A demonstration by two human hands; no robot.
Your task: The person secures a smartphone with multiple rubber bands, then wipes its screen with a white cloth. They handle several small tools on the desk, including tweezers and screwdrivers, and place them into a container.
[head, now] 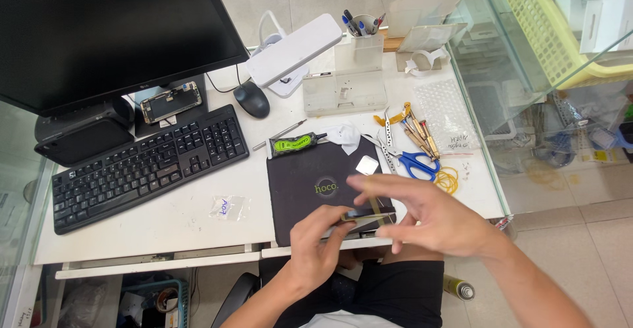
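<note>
Both my hands hold a thin dark phone (364,214) edge-on above the black work mat (300,196). My left hand (320,239) grips its left end from below with thumb and fingers. My right hand (422,216) covers its right end, and a yellowish rubber band (376,204) runs around the phone by those fingers. A small white square piece (366,165) lies on the mat just beyond the phone.
Behind the mat lie a green-labelled glue tube (294,144), a white cloth (344,135), blue-handled scissors (415,163), screwdrivers (417,133) and yellow rubber bands (448,179). A black keyboard (145,166), a mouse (251,98) and a monitor (112,31) stand at the left.
</note>
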